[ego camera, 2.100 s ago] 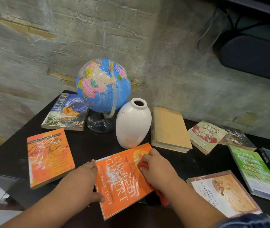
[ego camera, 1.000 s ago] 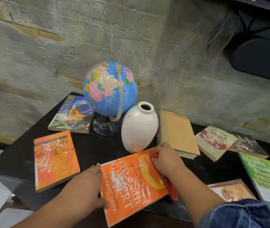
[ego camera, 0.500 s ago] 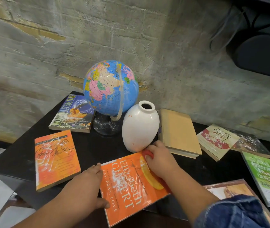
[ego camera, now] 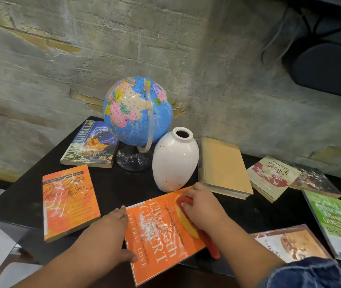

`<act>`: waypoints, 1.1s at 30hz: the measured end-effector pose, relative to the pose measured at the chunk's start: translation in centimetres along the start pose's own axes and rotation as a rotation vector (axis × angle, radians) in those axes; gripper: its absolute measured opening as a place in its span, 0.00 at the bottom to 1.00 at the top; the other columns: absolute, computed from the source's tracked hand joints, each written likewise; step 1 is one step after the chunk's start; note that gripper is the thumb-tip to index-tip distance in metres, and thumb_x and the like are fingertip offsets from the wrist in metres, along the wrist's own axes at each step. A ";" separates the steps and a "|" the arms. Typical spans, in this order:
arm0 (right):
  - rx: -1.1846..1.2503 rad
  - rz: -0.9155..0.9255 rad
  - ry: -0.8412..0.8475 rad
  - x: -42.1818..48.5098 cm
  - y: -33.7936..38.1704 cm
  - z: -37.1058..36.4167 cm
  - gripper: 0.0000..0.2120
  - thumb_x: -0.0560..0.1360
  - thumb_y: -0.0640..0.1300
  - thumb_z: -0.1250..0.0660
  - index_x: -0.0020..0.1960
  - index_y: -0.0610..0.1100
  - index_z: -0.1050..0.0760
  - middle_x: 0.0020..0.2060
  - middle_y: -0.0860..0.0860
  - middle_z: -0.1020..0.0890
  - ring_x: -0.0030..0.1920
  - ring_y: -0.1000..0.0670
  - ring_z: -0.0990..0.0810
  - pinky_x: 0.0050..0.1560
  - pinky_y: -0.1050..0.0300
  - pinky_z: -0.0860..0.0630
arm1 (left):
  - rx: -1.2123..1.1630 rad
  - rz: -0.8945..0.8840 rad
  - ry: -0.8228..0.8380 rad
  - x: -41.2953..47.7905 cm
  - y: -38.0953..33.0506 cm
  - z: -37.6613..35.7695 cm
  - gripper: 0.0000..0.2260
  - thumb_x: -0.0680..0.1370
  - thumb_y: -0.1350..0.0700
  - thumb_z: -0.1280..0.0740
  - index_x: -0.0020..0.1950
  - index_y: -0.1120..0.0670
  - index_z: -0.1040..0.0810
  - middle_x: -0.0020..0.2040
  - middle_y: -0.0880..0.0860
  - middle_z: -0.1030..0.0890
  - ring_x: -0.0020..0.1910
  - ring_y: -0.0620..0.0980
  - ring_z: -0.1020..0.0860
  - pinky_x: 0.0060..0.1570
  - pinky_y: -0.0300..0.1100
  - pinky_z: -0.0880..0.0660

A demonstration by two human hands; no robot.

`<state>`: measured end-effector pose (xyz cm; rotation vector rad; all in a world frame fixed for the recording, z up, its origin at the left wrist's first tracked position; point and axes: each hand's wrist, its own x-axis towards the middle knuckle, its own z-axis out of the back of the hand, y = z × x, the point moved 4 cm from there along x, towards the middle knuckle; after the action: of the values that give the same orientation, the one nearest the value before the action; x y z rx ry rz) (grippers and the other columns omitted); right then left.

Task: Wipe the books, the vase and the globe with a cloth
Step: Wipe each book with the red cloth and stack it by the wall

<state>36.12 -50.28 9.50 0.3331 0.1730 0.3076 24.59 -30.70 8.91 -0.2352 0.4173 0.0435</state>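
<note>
The right hand (ego camera: 202, 208), curled over the red cloth (ego camera: 184, 201), is pressing the orange book (ego camera: 159, 238) overhanging the desk's (ego camera: 121, 188) near edge — the flat left hand (ego camera: 107, 231) is steadying its left edge, the vase (ego camera: 174, 161) standing just beyond.

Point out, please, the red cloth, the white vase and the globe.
red cloth (ego camera: 211, 247), head view, on its trailing near end
white vase (ego camera: 174, 161), head view, on the middle of its belly
globe (ego camera: 136, 113), head view, on the sphere's front

A strip of bare black tabletop (ego camera: 123, 188) lies open between the orange paperback book (ego camera: 69, 200) at left and the upright white ceramic vase (ego camera: 174, 161). A blue globe on a dark stand (ego camera: 138, 111) and a tan hardback book (ego camera: 223, 167) flank the vase closely, leaving only narrow gaps.
</note>
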 end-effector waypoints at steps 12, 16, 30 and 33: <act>-0.012 0.066 0.076 -1.5 0.8 -0.1 0.11 0.79 0.50 0.36 0.60 0.56 0.21 0.56 0.59 0.32 0.56 0.54 0.26 0.61 0.58 0.27 | 0.019 0.005 -0.005 0.0 0.1 -0.1 0.46 0.72 0.37 0.31 0.80 0.51 0.54 0.80 0.48 0.55 0.77 0.48 0.47 0.74 0.44 0.43; 0.024 0.113 0.195 -2.6 0.3 -0.3 0.10 0.78 0.51 0.34 0.58 0.57 0.20 0.52 0.60 0.32 0.54 0.56 0.27 0.59 0.60 0.28 | 0.011 0.009 0.003 -0.1 0.0 -0.1 0.46 0.72 0.38 0.31 0.80 0.50 0.54 0.79 0.46 0.54 0.76 0.48 0.42 0.72 0.44 0.39; 0.037 0.015 0.123 -4.0 1.4 -0.4 0.10 0.78 0.50 0.36 0.57 0.56 0.20 0.53 0.57 0.32 0.53 0.54 0.25 0.56 0.58 0.25 | 0.044 0.022 0.003 -0.1 -0.3 0.0 0.46 0.72 0.38 0.30 0.79 0.50 0.54 0.80 0.47 0.53 0.75 0.47 0.39 0.71 0.43 0.37; 0.071 0.057 0.177 -4.8 1.6 -0.9 0.10 0.78 0.50 0.35 0.58 0.56 0.20 0.54 0.57 0.32 0.55 0.55 0.27 0.58 0.60 0.28 | 0.040 0.023 -0.004 -0.1 -0.2 0.0 0.46 0.72 0.37 0.31 0.79 0.50 0.54 0.79 0.46 0.52 0.75 0.47 0.38 0.70 0.43 0.36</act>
<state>31.01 -50.16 9.76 0.3815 0.3498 0.3883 24.49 -30.93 8.98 -0.1910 0.4165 0.0585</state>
